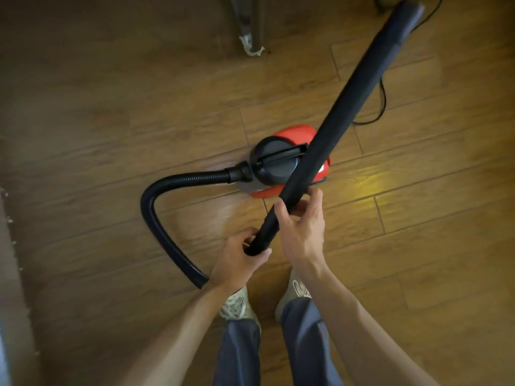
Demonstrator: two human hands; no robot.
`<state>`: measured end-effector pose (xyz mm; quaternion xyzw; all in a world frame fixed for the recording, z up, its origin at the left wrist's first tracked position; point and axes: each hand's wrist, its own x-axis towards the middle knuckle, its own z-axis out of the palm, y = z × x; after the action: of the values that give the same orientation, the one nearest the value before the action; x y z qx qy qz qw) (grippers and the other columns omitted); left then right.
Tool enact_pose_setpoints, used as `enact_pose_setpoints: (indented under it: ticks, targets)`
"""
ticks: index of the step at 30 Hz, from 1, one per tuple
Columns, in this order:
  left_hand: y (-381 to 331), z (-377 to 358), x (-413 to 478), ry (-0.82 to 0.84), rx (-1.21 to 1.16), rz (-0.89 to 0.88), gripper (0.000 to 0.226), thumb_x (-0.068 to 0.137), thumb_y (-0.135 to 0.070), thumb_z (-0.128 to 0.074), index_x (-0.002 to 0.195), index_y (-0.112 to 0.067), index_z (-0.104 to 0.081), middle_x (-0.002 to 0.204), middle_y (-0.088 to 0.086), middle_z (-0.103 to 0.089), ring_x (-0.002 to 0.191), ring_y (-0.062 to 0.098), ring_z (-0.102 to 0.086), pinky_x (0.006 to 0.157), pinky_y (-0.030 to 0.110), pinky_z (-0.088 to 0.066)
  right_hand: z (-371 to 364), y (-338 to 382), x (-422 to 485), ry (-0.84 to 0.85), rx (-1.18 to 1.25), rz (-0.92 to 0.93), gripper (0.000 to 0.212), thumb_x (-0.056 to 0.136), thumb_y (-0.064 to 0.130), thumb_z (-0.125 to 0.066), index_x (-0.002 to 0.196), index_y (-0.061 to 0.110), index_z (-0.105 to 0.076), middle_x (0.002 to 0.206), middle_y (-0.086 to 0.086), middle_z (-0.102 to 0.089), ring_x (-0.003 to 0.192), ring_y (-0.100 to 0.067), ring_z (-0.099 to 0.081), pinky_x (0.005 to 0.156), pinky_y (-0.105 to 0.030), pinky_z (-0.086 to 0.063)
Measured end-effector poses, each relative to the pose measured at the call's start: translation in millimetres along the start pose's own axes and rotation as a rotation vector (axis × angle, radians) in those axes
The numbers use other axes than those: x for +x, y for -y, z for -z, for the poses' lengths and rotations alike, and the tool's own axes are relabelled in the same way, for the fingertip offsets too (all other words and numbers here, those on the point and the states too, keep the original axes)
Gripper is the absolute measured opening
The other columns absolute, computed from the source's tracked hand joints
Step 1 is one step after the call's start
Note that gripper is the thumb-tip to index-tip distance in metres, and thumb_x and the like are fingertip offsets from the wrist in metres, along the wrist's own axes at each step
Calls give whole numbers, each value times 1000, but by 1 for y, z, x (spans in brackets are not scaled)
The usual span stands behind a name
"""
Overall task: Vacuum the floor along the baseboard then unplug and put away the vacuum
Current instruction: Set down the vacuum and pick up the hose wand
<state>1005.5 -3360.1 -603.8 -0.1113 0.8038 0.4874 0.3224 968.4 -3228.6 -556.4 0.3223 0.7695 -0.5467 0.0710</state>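
Observation:
A small red and black canister vacuum (pixel 278 160) sits on the wood floor in front of my feet. Its ribbed black hose (pixel 156 213) loops left and back toward me. A long black wand tube (pixel 354 107) slants from my hands up to the top right, crossing over the canister. My left hand (pixel 239 257) is closed around the joint where the hose meets the wand's lower end. My right hand (pixel 301 227) grips the wand just above that. A thin black power cord (pixel 383 101) runs across the floor behind the wand at the right.
Two dark furniture legs (pixel 250 26) with a white scrap at their base stand at the top centre. A pale wall edge or baseboard (pixel 11 274) with chipped bits runs down the left side. My shoes (pixel 237 305) stand on the planks below my hands.

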Motion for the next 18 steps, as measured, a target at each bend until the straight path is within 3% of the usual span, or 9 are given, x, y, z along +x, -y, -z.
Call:
enact_pose_setpoints:
  ticks: [3, 5, 8, 10, 13, 18]
  targets:
    - [-10, 15, -3, -65, -128, 47, 18, 77, -24, -80, 91, -30, -71, 77, -3, -71, 70, 8, -67, 68, 27, -56, -16, 24, 0, 125, -54, 129, 40, 90, 20, -68, 121, 24, -43, 97, 11, -67, 86, 0, -65, 72, -15, -52]
    - [-16, 25, -5, -105, -222, 68, 17, 78, -23, -81, 85, -34, -70, 74, -3, -71, 68, 4, -66, 66, 18, -54, -28, 39, 0, 224, -104, 219, 47, 90, 17, -68, 129, 22, -40, 104, 10, -65, 91, 1, -64, 73, -8, -49]
    - [-21, 41, -9, -139, -399, 131, 21, 81, -16, -79, 84, -35, -70, 73, -10, -71, 69, -7, -65, 63, 6, -47, -46, 61, 2, 376, -196, 343, 55, 91, 15, -68, 137, 20, -38, 108, 6, -62, 98, -4, -63, 82, -15, -53]
    - [-20, 48, -10, -137, -549, 172, 16, 83, -15, -76, 95, -27, -74, 85, -5, -76, 81, 0, -70, 76, 18, -52, -57, 73, 4, 466, -253, 417, 56, 91, 16, -68, 138, 22, -38, 108, 5, -63, 100, -10, -63, 88, -31, -56]
    - [-23, 55, -11, -152, -765, 232, 21, 86, -16, -74, 106, -20, -74, 101, 5, -76, 100, 20, -71, 92, 53, -54, -75, 88, 9, 583, -343, 498, 56, 89, 20, -68, 137, 25, -40, 109, 5, -64, 103, -15, -63, 88, -43, -56]
    - [-27, 54, -5, -227, -1122, 321, 25, 85, -10, -73, 111, -9, -70, 108, 7, -75, 111, 22, -66, 102, 61, -44, -106, 96, 20, 756, -504, 583, 58, 89, 26, -68, 140, 30, -41, 108, 5, -65, 98, -15, -64, 85, -44, -56]
